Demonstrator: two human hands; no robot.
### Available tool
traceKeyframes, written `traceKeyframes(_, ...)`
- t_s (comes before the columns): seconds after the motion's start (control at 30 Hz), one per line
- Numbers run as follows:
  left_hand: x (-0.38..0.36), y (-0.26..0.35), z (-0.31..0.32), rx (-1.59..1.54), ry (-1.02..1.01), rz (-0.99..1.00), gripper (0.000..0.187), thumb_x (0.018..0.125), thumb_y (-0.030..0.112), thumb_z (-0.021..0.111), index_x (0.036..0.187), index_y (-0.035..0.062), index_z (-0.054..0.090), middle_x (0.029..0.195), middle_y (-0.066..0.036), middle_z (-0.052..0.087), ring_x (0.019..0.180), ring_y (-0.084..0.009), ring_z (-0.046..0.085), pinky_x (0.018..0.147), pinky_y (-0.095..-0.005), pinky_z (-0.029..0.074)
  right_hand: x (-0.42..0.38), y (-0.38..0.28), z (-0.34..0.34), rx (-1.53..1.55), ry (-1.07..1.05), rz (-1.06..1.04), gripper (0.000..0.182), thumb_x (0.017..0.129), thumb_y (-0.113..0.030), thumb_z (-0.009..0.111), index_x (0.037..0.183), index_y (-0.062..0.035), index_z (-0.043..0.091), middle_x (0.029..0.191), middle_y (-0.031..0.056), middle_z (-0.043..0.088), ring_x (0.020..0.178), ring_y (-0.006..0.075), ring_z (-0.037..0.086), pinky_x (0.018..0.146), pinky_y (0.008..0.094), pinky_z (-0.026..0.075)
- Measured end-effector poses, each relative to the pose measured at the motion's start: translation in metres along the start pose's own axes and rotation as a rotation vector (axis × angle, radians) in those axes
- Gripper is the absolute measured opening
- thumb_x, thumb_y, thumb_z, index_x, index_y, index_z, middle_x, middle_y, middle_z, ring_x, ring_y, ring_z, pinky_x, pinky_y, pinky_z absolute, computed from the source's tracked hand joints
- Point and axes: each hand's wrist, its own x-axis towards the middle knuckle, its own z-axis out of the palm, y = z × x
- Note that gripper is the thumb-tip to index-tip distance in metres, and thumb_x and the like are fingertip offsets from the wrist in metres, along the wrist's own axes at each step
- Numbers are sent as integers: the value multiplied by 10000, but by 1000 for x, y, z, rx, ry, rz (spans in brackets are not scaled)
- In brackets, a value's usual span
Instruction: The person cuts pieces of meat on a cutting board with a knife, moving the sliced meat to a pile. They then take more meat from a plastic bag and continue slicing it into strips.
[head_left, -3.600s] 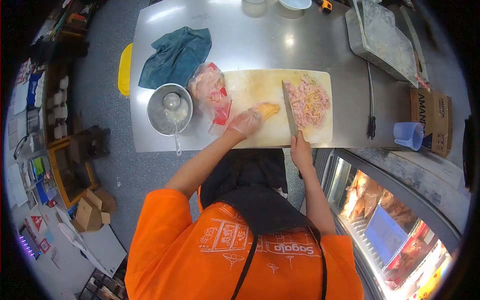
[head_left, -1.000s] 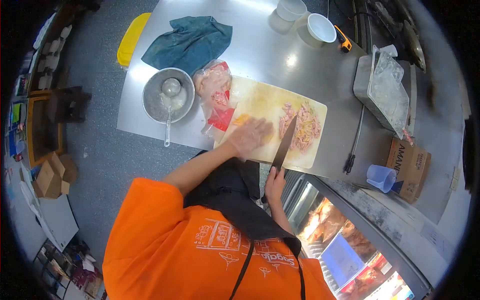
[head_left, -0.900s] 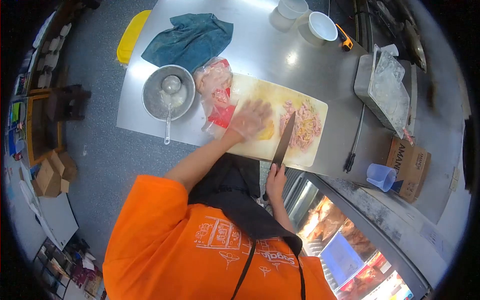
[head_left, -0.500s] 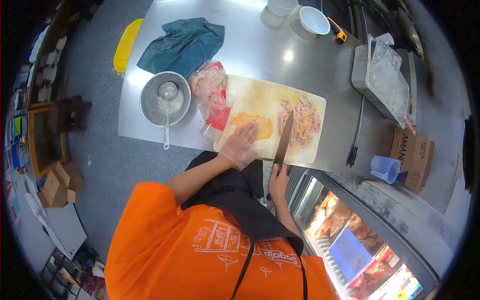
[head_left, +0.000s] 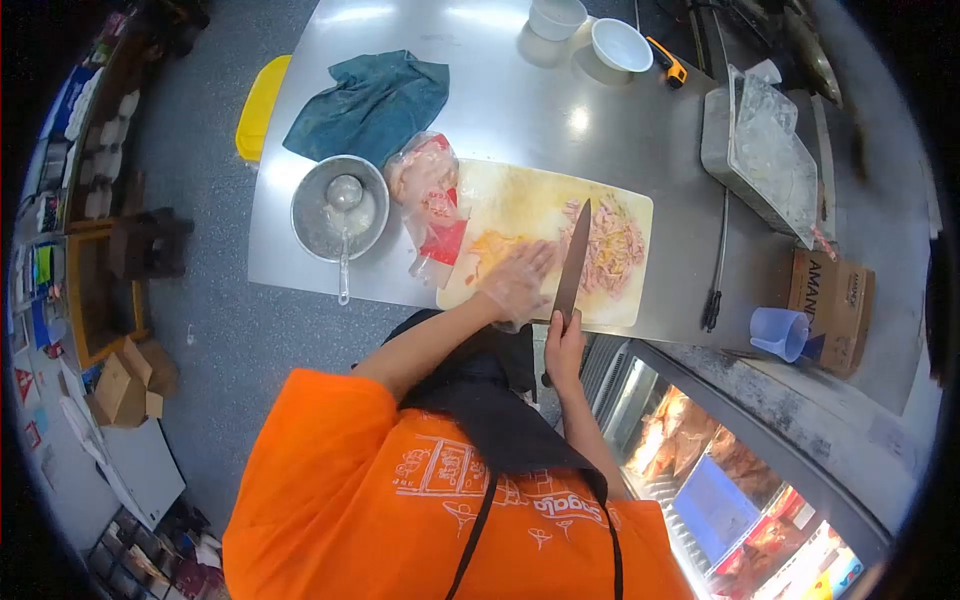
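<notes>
My left hand point(head_left: 520, 282), in a clear plastic glove, lies flat with fingers stretched over a yellowish piece of meat point(head_left: 490, 252) on the white cutting board point(head_left: 510, 185). My right hand point(head_left: 565, 345) grips the handle of a large knife point(head_left: 573, 262), whose blade points away from me over the board. Right of the blade lies a pile of thin meat strips point(head_left: 613, 248). A plastic bag of raw meat point(head_left: 425, 185) with red print rests against the board's left edge.
Left of the bag stands a metal bowl point(head_left: 310, 225) with a ladle point(head_left: 345, 250); behind it is a green cloth point(head_left: 375, 105). White bowls point(head_left: 621, 45) stand at the back, a metal tray point(head_left: 720, 150) at the right. A lit display case point(head_left: 715, 480) is below right.
My left hand has slid right across the meat, closer to the knife, covering more of the meat's right part. The blade now stands slightly more upright. The whole view has shifted a little.
</notes>
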Motion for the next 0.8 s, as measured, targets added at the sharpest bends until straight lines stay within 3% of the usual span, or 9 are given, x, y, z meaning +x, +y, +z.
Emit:
traceKeyframes(0.13,10,-4,8,36,-57,137,718,919,318,549,1503,-33,324,1592,-209,280,1491,-313,246,1214,-421,210,2,7,-3,-15,51,-51,265,1032,-226,495,1066,37,495,881,262,676,854,464,660,685,474,487)
traceKeyframes(0.23,-2,-2,22,68,42,197,638,866,251,586,1417,-39,443,1475,-210,438,1398,-324,400,1149,-384,335,1,12,-3,57,67,17,255,1031,-222,499,1052,32,500,880,264,677,843,448,670,678,471,487)
traceKeyframes(0.33,-11,11,23,-89,-140,44,507,825,177,601,1284,-30,541,1289,-180,552,1242,-329,527,1054,-368,428,-1,13,-2,62,92,-9,251,1030,-217,501,1037,34,501,880,276,672,849,446,670,677,466,487)
traceKeyframes(0.43,-15,10,28,125,-222,227,236,914,198,530,1077,57,627,1061,-74,616,986,-260,632,878,-339,502,-4,3,-5,27,45,83,245,1033,-214,492,1049,30,498,873,285,666,856,479,652,682,486,486)
traceKeyframes(0.53,-23,-16,33,-558,19,-217,380,947,288,520,1255,77,591,1292,-121,579,1215,-301,557,1005,-351,452,-3,10,2,3,67,12,253,1037,-232,468,1098,13,485,861,303,655,847,520,623,687,536,472)
traceKeyframes(0.6,-18,-28,15,317,173,-166,547,976,375,489,1448,100,459,1536,-150,394,1432,-340,342,1160,-400,303,0,1,6,-75,26,14,259,1039,-241,451,1129,2,475,859,314,650,840,533,612,689,562,460)
traceKeyframes(0.63,-15,-31,-2,317,171,-165,547,976,375,489,1448,100,459,1536,-150,394,1432,-340,342,1160,-400,303,3,-4,8,-154,-12,11,269,1041,-249,435,1160,-10,465,858,325,644,834,546,600,690,587,449)
traceKeyframes(0.7,-13,-33,-27,149,-61,-308,691,980,417,474,1551,76,288,1644,-147,179,1519,-335,134,1232,-443,124,10,-1,13,-215,-92,-29,272,1042,-252,424,1175,-18,459,857,330,641,828,545,600,690,598,446)
traceKeyframes(0.8,-11,-47,-18,282,113,-392,722,971,420,484,1541,25,283,1630,-164,207,1507,-344,174,1235,-452,108,9,14,17,-283,-151,-56,268,1041,-249,415,1191,-30,455,833,330,637,800,542,602,682,613,446)
